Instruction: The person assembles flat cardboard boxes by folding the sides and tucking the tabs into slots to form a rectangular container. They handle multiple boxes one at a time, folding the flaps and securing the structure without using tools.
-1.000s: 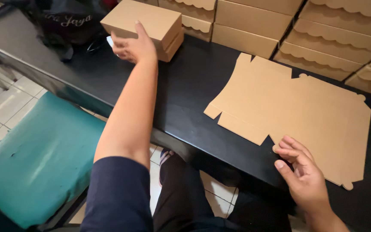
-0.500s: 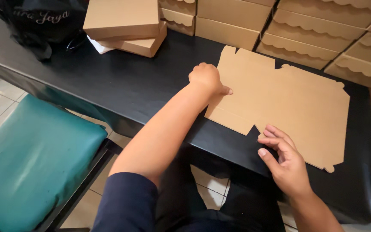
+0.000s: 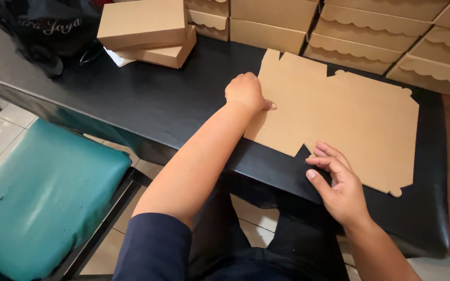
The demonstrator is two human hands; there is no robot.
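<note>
A flat, unfolded brown cardboard box blank (image 3: 347, 119) lies on the black table (image 3: 147, 104). My left hand (image 3: 246, 92) rests on the blank's left edge with fingers curled and the thumb pressed onto the card. My right hand (image 3: 337, 182) lies at the blank's near edge, its fingertips spread on the card. Neither hand lifts the blank.
Two folded brown boxes (image 3: 147, 31) are stacked at the table's far left. Rows of finished boxes with scalloped lids (image 3: 371, 31) line the back edge. A black plastic bag (image 3: 37, 31) sits at the far left corner. A teal padded chair (image 3: 42, 192) stands to my left.
My left hand came back from the stacked boxes at the far left and settled on the blank's left edge. My right hand stayed on the near edge.
</note>
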